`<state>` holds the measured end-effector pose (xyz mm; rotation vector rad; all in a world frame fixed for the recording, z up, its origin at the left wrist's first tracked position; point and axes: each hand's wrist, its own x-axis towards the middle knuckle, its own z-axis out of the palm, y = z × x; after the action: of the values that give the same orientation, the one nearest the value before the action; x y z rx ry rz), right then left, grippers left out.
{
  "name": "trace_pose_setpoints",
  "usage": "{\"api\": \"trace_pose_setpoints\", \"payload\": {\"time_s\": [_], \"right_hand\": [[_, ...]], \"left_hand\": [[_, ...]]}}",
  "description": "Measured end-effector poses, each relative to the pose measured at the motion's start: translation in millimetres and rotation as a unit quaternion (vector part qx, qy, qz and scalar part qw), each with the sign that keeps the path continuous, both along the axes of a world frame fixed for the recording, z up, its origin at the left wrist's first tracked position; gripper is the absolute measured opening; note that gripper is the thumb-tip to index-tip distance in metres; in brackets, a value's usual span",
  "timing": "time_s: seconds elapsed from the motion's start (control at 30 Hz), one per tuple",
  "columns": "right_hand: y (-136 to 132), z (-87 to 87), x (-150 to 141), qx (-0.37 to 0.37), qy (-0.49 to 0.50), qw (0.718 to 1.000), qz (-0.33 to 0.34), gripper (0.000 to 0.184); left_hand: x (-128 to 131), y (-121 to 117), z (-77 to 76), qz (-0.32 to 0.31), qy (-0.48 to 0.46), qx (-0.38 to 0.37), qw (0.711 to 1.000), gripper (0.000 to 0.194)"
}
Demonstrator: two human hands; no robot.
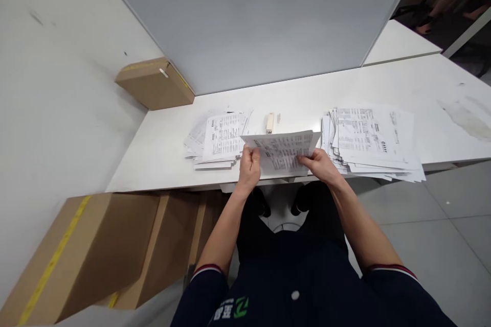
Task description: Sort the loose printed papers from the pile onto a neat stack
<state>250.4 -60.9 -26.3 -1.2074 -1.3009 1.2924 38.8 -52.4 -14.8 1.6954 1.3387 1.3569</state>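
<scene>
Between my two hands are printed paper sheets (282,156), tilted up near the front edge of the white table. My left hand (249,167) grips their left side, thumb in front. On the right side my right hand (320,164) pinches the sheets, its fingers closed on the paper. To the left lies a loose pile of printed papers (222,137). A taller, uneven stack of printed papers (368,135) lies to the right, close to my right hand. Just behind the held sheets sits a small beige block-like object (270,121), whose kind I cannot make out.
A grey-white panel (268,20) stands along the back of the white table (153,163). One cardboard box (153,84) rests at the table's back left corner. More cardboard boxes (111,240) with yellow tape stand below at the left. Some right-stack sheets overhang the front edge.
</scene>
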Motion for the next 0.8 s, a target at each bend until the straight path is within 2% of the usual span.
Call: {"api": "trace_pose_setpoints", "payload": {"time_s": [0.1,0.17,0.43,0.6,0.8], "right_hand": [[10,15.0,-2,0.046,-0.006,0.999,-0.003,0.026],[16,18.9,-4,0.056,0.001,0.998,-0.003,0.026],[22,-0.6,-7,0.05,0.065,0.997,-0.008,0.038],[21,4.5,-10,0.075,0.058,0.995,-0.021,0.034],[24,2.9,-13,0.054,0.05,0.996,-0.055,0.031]], "left_hand": [[4,3,12.0,0.023,-0.003,0.075,0.997,0.029],[5,6,15.3,0.019,-0.009,0.095,0.995,0.028],[5,9,1.6,-0.033,-0.052,0.023,0.998,0.031],[7,10,4.0,-0.002,-0.035,0.06,0.998,0.031],[8,10,-3.1,0.007,-0.037,0.039,0.999,0.025]]}}
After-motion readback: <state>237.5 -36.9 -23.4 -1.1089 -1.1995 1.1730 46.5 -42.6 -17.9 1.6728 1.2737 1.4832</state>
